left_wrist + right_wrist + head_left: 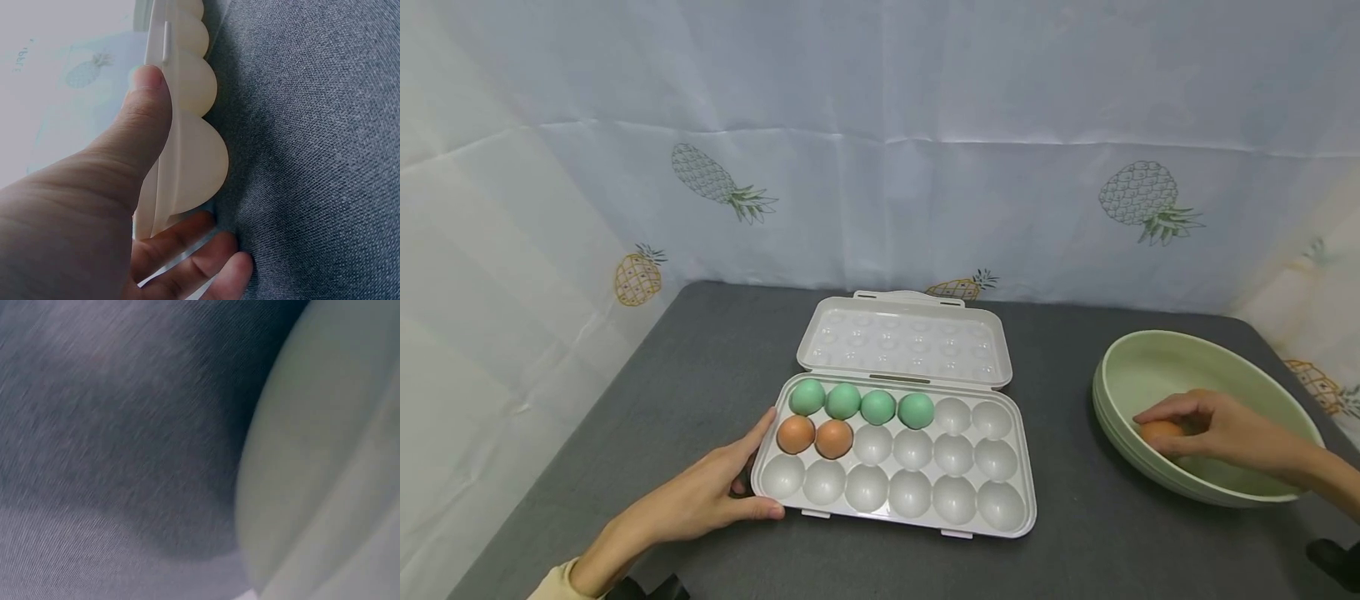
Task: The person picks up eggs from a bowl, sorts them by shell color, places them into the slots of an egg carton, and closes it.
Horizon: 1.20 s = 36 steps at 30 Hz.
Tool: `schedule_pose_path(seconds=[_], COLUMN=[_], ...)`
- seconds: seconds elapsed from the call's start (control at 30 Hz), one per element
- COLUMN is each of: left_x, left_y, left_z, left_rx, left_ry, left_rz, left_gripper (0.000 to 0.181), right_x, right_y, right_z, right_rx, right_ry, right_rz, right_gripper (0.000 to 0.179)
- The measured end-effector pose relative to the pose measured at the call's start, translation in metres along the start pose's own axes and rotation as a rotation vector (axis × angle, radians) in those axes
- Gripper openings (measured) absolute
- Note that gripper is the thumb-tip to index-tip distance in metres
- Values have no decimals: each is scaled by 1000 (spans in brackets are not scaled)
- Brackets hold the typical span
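A white plastic egg box (955, 454) lies with its lid (904, 342) folded back. Four green eggs (877, 407) fill the left of its back row; two brown eggs (834, 439) sit at the left of the middle row. My left hand (715, 487) grips the box's left front corner, thumb along the front edge; the left wrist view shows the thumb (140, 119) on the rim and fingertips below the box's rounded cups (200, 162). Over at the right, my right hand (1217, 429) pinches a brown egg (1161, 431) inside a light green bowl (1198, 354).
The green bowl looks nested in another one. Its outer wall (312, 456) fills the right of the right wrist view, where no hand shows. Dark grey cloth (737, 333) covers the table. Behind hangs a pale curtain (880, 208) with pineapple prints.
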<state>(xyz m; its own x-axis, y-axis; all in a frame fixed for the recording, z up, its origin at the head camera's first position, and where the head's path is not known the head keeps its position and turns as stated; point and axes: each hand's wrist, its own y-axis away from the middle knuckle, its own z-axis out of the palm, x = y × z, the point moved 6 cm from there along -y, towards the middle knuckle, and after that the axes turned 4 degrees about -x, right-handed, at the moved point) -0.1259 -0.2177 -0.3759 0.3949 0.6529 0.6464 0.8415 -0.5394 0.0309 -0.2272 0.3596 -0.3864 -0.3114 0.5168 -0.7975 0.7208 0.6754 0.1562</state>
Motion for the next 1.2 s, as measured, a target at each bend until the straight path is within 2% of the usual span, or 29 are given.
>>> schedule_pose_path(seconds=[0.17,0.4,0.53,0.8,1.2], left_x=[0,1,1,0,0], left_y=[-1,-1,-1,-1,0], left_z=[1,0,0,0,0], left_rx=[-1,-3,-3,-8,-8], left_ry=[0,9,7,10,9], left_rz=[2,-3,-2,-16,-19], left_gripper=[112,113,113,113,113], right_x=[-2,-6,-5,-3,-3], right_y=[-2,-10,-14,-17,-20], right_z=[2,4,3,5,5], right_rx=[24,131,158,119,203], right_ry=[-27,-72,-97,-188,-112], right_rz=[87,163,201,106,151], right_gripper=[48,45,44,47,44])
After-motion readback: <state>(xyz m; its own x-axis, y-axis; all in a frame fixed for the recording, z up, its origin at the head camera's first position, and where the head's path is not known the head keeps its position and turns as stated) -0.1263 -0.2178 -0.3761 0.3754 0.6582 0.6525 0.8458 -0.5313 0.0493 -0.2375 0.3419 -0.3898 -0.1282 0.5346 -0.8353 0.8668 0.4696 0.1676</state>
